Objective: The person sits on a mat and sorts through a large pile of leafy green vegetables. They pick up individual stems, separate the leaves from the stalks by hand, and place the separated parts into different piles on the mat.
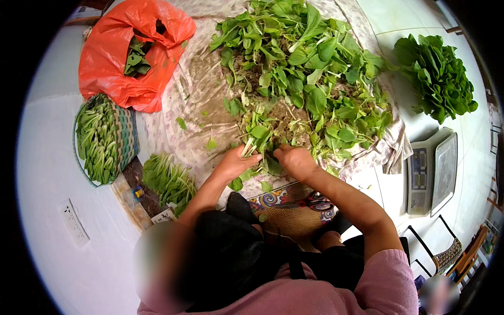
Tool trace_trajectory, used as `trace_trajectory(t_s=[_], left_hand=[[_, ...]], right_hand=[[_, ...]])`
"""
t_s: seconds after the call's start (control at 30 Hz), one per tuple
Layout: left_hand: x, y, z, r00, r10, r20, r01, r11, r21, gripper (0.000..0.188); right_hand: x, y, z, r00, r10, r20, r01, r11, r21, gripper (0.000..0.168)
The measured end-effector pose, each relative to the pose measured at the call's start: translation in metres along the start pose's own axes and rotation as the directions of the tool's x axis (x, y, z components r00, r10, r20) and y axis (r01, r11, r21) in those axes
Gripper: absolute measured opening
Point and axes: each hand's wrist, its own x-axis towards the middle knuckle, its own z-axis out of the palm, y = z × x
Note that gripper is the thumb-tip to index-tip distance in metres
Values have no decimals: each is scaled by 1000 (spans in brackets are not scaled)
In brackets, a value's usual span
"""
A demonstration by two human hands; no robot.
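Observation:
My left hand [235, 164] is closed around a few young leafy greens [252, 146], their pale stems lying between thumb and fingers. Just to its right, my right hand [296, 160] reaches with curled fingers into the near edge of a large heap of leafy greens [315, 59]. Its fingertips are hidden, so whether they pinch a plant cannot be made out. Brown roots and soil show among the heap, which lies on a floral cloth [197, 130]. Loose leaves [266, 186] are scattered below my hands.
At left stand a red plastic bag [106, 47] with dark leaves inside, a woven basket [128, 128] of greens and a bunch of greens [167, 177]. Leafy greens [437, 78] and a digital scale [419, 181] are at right. Scissors [317, 202] lie near my feet.

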Motion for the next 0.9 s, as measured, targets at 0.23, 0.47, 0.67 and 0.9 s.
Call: trace_trajectory(t_s=[0.23, 0.47, 0.67, 0.9], left_hand=[[-11, -2, -11, 959, -194, 206, 271, 843, -466, 27], [-4, 17, -1, 966, -154, 206, 236, 851, -470, 24], [-13, 0, -5, 962, -219, 165, 274, 742, -612, 17], [-3, 6, -2, 947, 11, 320, 234, 658, -716, 41]], right_hand=[[-10, -18, -41, 962, -73, -263, 176, 903, 392, 20], [4, 9, 15, 999, -38, 15, 39, 993, -114, 13], [-3, -37, -45, 893, -212, -396, 308, 931, 197, 15], [-23, -47, -33, 911, -244, -333, 343, 896, 281, 18]])
